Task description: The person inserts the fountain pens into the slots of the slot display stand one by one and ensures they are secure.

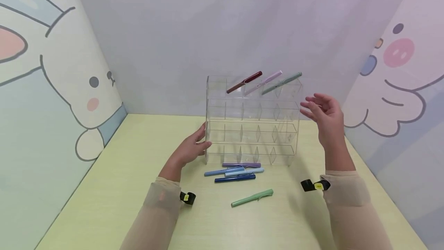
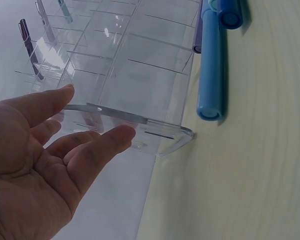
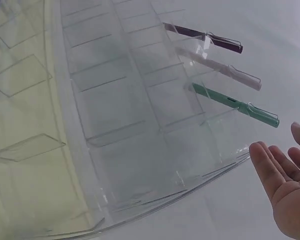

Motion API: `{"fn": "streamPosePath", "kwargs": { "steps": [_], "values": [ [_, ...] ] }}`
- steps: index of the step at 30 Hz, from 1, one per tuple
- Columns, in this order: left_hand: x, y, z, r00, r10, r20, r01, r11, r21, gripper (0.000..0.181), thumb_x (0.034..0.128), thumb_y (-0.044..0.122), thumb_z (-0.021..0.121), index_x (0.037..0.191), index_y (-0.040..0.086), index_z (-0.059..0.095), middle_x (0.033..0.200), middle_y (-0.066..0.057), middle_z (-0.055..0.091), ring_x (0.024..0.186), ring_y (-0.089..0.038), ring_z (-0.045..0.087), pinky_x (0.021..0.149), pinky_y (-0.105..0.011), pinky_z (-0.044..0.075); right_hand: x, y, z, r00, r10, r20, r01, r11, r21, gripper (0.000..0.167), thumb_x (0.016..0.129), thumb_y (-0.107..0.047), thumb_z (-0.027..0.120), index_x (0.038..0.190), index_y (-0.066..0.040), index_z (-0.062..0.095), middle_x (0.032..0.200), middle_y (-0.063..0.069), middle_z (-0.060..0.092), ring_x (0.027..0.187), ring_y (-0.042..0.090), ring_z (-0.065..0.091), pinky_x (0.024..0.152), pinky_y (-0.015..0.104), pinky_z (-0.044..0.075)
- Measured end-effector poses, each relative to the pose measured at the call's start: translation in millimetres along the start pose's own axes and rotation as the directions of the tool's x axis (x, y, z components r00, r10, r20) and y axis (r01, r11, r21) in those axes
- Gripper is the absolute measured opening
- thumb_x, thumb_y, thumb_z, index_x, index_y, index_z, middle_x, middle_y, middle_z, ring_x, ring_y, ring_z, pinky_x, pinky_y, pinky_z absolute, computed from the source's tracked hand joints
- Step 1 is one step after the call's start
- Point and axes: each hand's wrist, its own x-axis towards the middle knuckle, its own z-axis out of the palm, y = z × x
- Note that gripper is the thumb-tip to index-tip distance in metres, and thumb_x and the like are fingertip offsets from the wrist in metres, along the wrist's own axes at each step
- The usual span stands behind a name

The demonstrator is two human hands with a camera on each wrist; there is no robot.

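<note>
There're 8 pens (image 1: 252, 198) tot., 1 rack (image 1: 249, 149), 1 tbl (image 1: 132, 157), 2 hands (image 1: 189, 148) & 2 sleeves (image 1: 157, 207).

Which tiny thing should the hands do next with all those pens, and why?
I'd guess the right hand should reach down for the light green pen. That hand holds nothing, three pens already lean in the top row of the clear rack, and the green one lies apart from the other pens on the table.
</note>
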Motion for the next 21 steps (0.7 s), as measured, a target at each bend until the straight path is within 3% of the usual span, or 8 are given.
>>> {"fn": "streamPosePath", "kwargs": {
  "steps": [5, 12, 17, 21],
  "values": [
    [-2.1, 4.5, 1.6, 1.0, -0.021, 0.002, 0.021, 1.0, 0.0, 0.077, 0.0998, 0.031, 0.058, 0.155, 0.047, 0.007, 0.163, 0.002, 0.021, 0.137, -0.028, 0.046, 0.098, -0.047, 0.052, -22.8, 11, 0, 0.998, 0.014, 0.057, -0.01, 0.997, -0.071, 0.042, 0.094, -0.009, 0.064, 0.134, -0.003, 0.049, 0.122, 0.014, 0.059, 0.105, 0.021, 0.068, 0.084, 0.031, 0.057],
    [-15.1, 27.4, 1.9, 1.0, -0.022, 0.018, 0.023, 1.0, -0.007, 0.076, 0.1009, 0.026, 0.056, 0.158, 0.038, 0.007, 0.163, -0.003, 0.02, 0.137, -0.031, 0.045, 0.1, -0.046, 0.051, -48.9, 21, 5, 0.977, 0.08, 0.196, -0.058, 0.992, -0.116, 0.036, 0.097, -0.006, 0.059, 0.131, 0.002, 0.049, 0.122, 0.012, 0.06, 0.107, 0.019, 0.068, 0.085, 0.033, 0.057],
    [-7.7, 14.6, 1.5, 1.0, -0.022, 0.015, 0.022, 1.0, -0.009, 0.077, 0.1005, 0.028, 0.057, 0.157, 0.041, 0.006, 0.163, -0.001, 0.02, 0.136, -0.031, 0.046, 0.099, -0.047, 0.051, -56.8, 23, 10, 0.932, 0.189, 0.309, -0.093, 0.95, -0.299, 0.038, 0.099, -0.014, 0.058, 0.131, 0.004, 0.049, 0.121, 0.012, 0.061, 0.107, 0.015, 0.068, 0.086, 0.028, 0.058],
    [0.2, 1.5, 0.3, 1.0, -0.009, 0.009, 0.009, 1.0, -0.008, 0.077, 0.0993, 0.033, 0.058, 0.155, 0.048, 0.007, 0.162, 0.004, 0.021, 0.135, -0.03, 0.048, 0.097, -0.047, 0.052, -60.2, 21, 15, 0.873, 0.281, 0.399, -0.095, 0.9, -0.425, 0.038, 0.099, -0.02, 0.06, 0.13, -0.001, 0.051, 0.125, 0.021, 0.058, 0.107, 0.016, 0.067, 0.088, 0.029, 0.058]
  ]
}}
